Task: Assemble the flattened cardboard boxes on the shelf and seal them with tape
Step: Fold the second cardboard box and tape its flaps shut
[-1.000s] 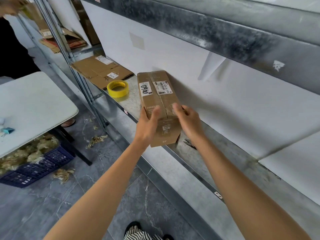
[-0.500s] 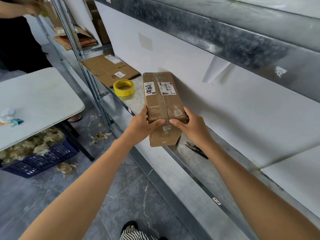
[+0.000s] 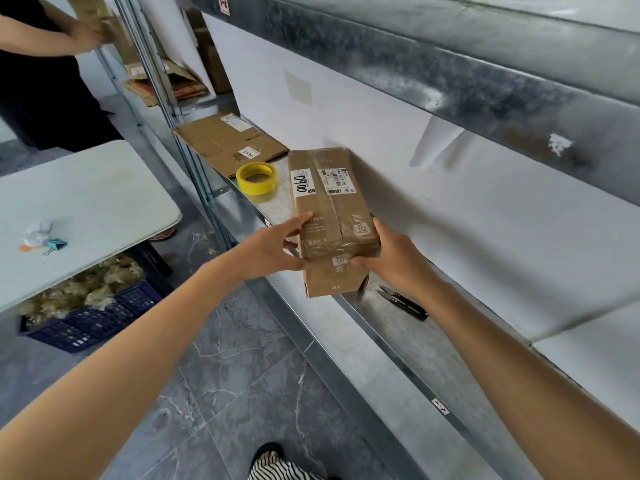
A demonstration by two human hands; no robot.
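An assembled brown cardboard box [image 3: 325, 202] with tape along its top seam and two white labels lies on the metal shelf [image 3: 398, 327], its near end over the shelf edge. My left hand [image 3: 273, 249] touches its left side with fingers nearly straight. My right hand [image 3: 388, 258] grips the box's near right corner, fingers curled under it. A yellow tape roll [image 3: 257, 177] sits on the shelf just left of the box. Flattened cardboard boxes [image 3: 228, 142] lie behind the roll.
Small black snips [image 3: 403, 302] lie on the shelf right of the box. A white table [image 3: 79, 209] stands at left over a blue crate [image 3: 90, 317]. Another person [image 3: 45, 71] handles cardboard at far left. An upper shelf beam [image 3: 450, 74] hangs overhead.
Both hands slid off the box's top toward its near end. The left hand has opened along the side; the right now holds the near corner.
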